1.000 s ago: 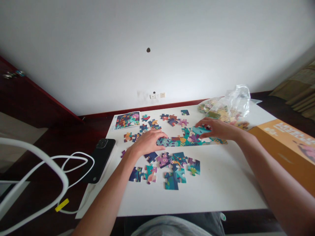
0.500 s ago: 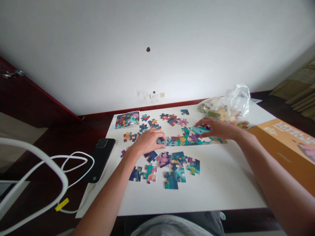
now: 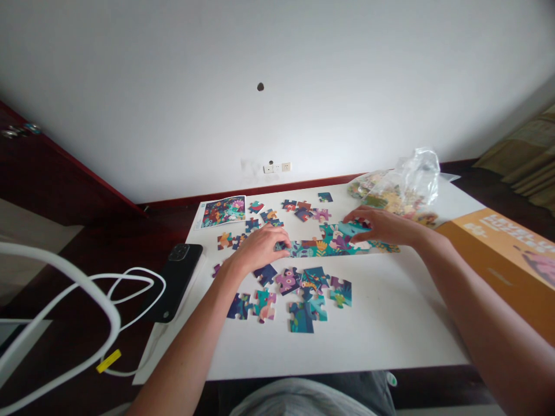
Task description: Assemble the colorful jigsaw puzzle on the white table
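We have the left hand (image 3: 260,249) half curled and the right hand (image 3: 381,226) spread, fingertips down toward either end of the joined jigsaw strip (image 3: 325,248), seemingly steadying it, neither clearly gripping, with loose pieces (image 3: 288,281) just below on the white table (image 3: 390,326).

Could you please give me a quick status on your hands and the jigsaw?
Left hand: fingertips on joined jigsaw strip's left end. Right hand: on its teal pieces. Loose jigsaw pieces either side.
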A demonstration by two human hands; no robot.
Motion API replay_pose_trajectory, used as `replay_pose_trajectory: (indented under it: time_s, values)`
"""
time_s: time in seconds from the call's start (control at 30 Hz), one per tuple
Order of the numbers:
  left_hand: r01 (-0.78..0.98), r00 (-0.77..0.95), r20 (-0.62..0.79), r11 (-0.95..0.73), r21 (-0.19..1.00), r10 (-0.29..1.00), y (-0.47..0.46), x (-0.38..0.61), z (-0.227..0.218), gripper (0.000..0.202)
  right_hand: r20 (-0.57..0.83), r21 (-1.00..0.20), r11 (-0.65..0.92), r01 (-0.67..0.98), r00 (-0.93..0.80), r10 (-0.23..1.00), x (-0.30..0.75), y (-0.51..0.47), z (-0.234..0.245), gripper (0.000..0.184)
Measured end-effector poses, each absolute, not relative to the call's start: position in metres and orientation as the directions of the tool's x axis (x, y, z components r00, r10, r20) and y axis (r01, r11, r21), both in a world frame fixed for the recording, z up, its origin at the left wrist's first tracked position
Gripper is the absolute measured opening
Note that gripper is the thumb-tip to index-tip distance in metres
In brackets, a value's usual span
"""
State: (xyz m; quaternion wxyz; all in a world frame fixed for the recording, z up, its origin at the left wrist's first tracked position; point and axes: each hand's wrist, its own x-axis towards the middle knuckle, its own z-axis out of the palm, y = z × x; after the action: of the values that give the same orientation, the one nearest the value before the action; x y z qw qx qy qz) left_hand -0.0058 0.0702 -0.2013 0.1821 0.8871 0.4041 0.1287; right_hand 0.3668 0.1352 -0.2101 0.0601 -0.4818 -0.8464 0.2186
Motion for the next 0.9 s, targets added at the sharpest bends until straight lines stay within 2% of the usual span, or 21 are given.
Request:
replay_pose_trajectory:
  time_s: [0.2, 0.33, 0.73, 0.9]
  values:
    - [0.685, 0.619, 0.089, -0.591, 0.426, 0.781, 0.0682, -0.0041, -0.2024, 0.016, -0.099, -0.43, 0.436, 0.79, -0.522, 0.847, 0.3657, 0.1346, -0.2094, 0.059]
    - [0.689, 0.621, 0.084, -0.594, 0.415, 0.78, 0.0676, -0.0032, -0.2008, 0.008, -0.093, -0.426, 0.444, 0.788, -0.526, 0.845, 0.3666, 0.1346, -0.2103, 0.059]
    - [0.698, 0.602, 0.053, -0.558, 0.448, 0.796, 0.0673, -0.0043, -0.2, 0.011, -0.104, -0.414, 0.45, 0.792, -0.532, 0.841, 0.3646, 0.1337, -0.2064, 0.061]
    - [0.694, 0.613, 0.03, -0.556, 0.457, 0.789, 0.0677, -0.0061, -0.1984, 0.006, -0.116, -0.408, 0.46, 0.788, -0.545, 0.83, 0.3578, 0.1296, -0.2018, 0.061]
